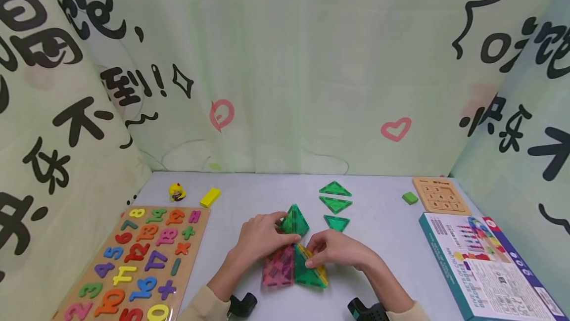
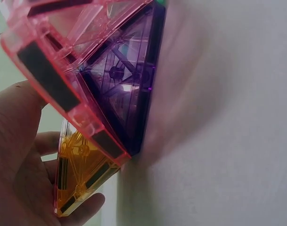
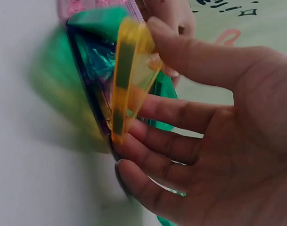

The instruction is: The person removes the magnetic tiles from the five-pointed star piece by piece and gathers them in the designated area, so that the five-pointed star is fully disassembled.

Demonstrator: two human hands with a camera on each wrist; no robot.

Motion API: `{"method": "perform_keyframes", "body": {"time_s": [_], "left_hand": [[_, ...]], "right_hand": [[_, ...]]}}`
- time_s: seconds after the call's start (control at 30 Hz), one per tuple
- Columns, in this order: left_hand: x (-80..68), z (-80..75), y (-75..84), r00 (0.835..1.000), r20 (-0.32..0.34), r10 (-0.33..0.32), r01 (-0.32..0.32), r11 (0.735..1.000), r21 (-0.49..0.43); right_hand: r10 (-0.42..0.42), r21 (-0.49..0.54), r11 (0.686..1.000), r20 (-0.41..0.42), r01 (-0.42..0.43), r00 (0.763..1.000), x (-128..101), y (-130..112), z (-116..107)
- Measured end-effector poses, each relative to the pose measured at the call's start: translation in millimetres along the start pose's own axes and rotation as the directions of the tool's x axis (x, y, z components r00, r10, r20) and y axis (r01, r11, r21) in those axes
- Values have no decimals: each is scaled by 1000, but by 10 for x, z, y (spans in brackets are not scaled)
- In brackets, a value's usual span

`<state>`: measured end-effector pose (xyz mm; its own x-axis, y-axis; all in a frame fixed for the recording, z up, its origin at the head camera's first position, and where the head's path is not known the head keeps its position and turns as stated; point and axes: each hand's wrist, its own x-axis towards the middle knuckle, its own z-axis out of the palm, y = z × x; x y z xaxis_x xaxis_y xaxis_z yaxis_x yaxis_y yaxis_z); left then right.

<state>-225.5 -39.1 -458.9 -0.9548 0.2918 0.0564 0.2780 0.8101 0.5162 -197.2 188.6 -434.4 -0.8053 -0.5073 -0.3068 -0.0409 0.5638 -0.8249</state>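
Lower centre on the counter [image 1: 383, 222], left hand [image 1: 260, 237] and right hand [image 1: 336, 249] each pinch the magnetic tile pyramid [image 1: 294, 256]; likely light, stiff, slick plastic, joints fragile, so hold panel edges.

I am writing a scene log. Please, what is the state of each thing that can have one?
Magnetic tile structure: partly built, held by both hands.
Left hand: grips the tile structure.
Right hand: grips the yellow tile.
Three loose green triangles: flat, untouched.
Number puzzle board: pieces seated.
Boxed set: closed, flat.
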Motion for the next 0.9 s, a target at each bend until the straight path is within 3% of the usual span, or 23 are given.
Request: {"method": "perform_keyframes", "body": {"time_s": [0.43,0.77,0.9], "left_hand": [[9,17,-2,1000,0,13,-13,1000,25],[10,8,9,1000,1,11,-11,1000,28],[10,-1,11,1000,4,8,-8,1000,29]], "right_hand": [[21,64,998,-130,-13,991,43,51,60],[-7,203,979,-6,8,1000,77,169,-39],[-7,232,973,-3,8,1000,39,153,-102]]}}
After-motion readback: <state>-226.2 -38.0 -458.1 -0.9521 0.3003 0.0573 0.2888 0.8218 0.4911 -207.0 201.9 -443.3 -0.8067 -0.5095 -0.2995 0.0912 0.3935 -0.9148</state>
